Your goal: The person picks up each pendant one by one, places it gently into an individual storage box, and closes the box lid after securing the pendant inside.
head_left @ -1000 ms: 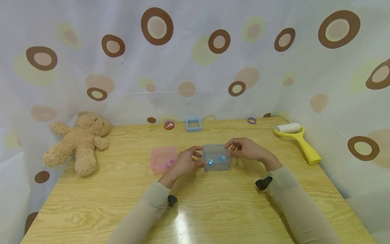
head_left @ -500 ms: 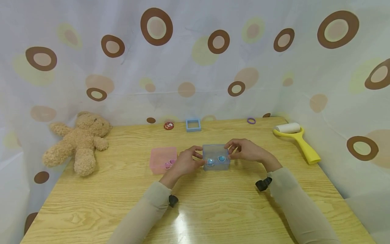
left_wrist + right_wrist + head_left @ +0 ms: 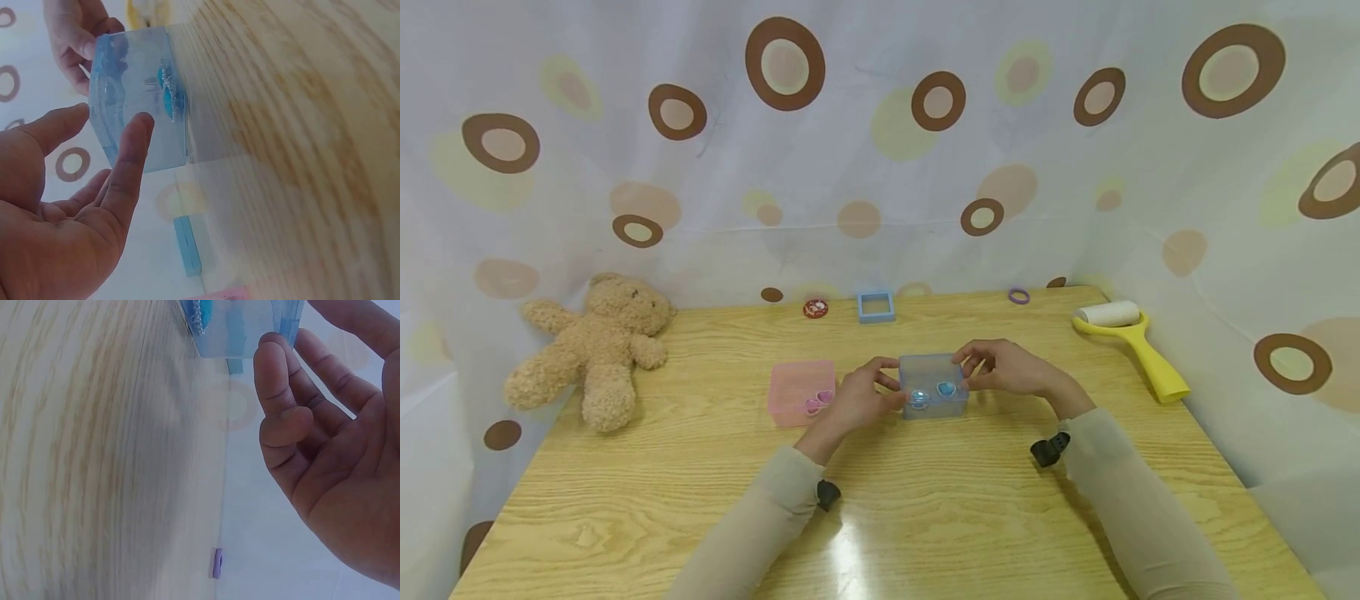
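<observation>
A see-through blue plastic box sits on the wooden table, with two sparkly blue ornaments visible inside. My left hand holds its left end, thumb at the near edge and fingers at the far one. At the opposite end my right hand grips the box with bent fingers and thumb. The left wrist view shows the left thumb at the box's upper edge and a finger against its wall. Left of my left hand stands a see-through pink box with pink-purple ornaments in it.
A teddy bear lies at the left edge. Along the back are a red round badge, a light blue square frame and a purple ring. A yellow-handled lint roller lies at the right.
Both hands stay at the ends of the blue box. The blue ornaments' look through the plastic changes slightly; the box has hardly moved.
</observation>
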`<state>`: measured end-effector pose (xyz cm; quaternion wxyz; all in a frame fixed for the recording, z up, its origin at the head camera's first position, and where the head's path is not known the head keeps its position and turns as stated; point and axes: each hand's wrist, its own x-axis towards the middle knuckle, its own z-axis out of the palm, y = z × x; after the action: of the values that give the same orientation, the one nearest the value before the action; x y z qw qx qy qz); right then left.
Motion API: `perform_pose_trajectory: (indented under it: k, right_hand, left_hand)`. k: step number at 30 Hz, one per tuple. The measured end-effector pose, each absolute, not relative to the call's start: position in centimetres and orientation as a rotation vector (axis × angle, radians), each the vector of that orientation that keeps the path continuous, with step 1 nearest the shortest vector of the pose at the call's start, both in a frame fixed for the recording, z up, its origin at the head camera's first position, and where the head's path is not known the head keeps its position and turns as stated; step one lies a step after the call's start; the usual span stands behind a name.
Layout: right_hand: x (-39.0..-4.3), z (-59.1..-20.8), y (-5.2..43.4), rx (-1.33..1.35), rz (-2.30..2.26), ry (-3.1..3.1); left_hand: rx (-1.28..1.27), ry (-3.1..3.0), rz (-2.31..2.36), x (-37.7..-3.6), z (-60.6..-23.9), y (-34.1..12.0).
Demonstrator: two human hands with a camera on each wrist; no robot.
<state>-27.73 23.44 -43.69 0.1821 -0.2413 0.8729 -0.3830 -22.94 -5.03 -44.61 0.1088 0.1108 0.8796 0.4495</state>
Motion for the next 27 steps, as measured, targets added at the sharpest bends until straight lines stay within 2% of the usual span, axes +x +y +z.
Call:
perform_pose_trajectory:
  k: [15, 27]
  right_hand:
    - [-27.4, -43.3, 23.7, -0.743, -1.017, 2.539]
    - [-28.1, -41.6, 25.5, -0.762, -0.907, 2.729]
  left_hand:
    - [0.353, 2.58, 1.336, -22.8, -44.4, -5.7]
    - [0.377, 2.593, 1.356, -23.2, -41.7, -9.5]
